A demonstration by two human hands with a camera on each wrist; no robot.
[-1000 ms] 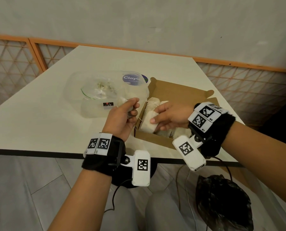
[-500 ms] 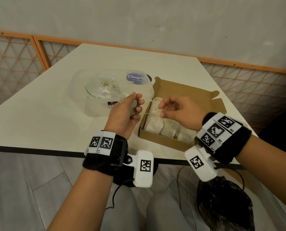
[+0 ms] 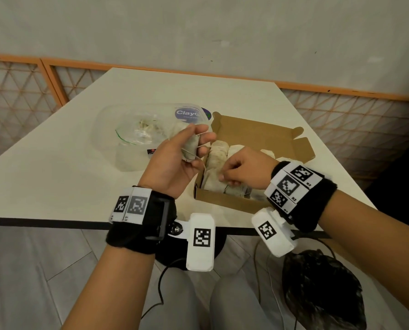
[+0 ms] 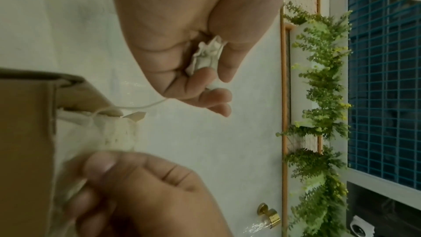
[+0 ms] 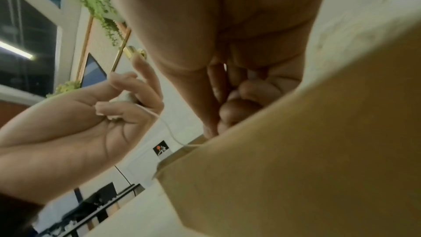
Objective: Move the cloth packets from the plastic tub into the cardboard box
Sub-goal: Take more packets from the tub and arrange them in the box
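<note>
My left hand (image 3: 198, 151) grips a small whitish cloth packet (image 3: 189, 148) in the air between the clear plastic tub (image 3: 108, 139) and the open cardboard box (image 3: 253, 132). The left wrist view shows the packet (image 4: 206, 57) bunched between thumb and fingers. A thin string (image 4: 145, 105) runs from it down to the box's near-left corner. My right hand (image 3: 224, 178) is curled over the packets in the box (image 3: 216, 160) and pinches one of them. The right wrist view shows its curled fingers (image 5: 237, 107) just behind the box wall (image 5: 307, 159).
A clear bag with more whitish bits (image 3: 142, 134) lies inside the tub, whose blue-labelled lid (image 3: 189, 113) is at its far side. The white table's front edge (image 3: 55, 221) is close to my wrists. A black bag (image 3: 322, 291) sits on the floor.
My left hand has lifted its packet higher and turned it toward the box. My right hand has dropped from pinching the string onto the packets at the box's near side.
</note>
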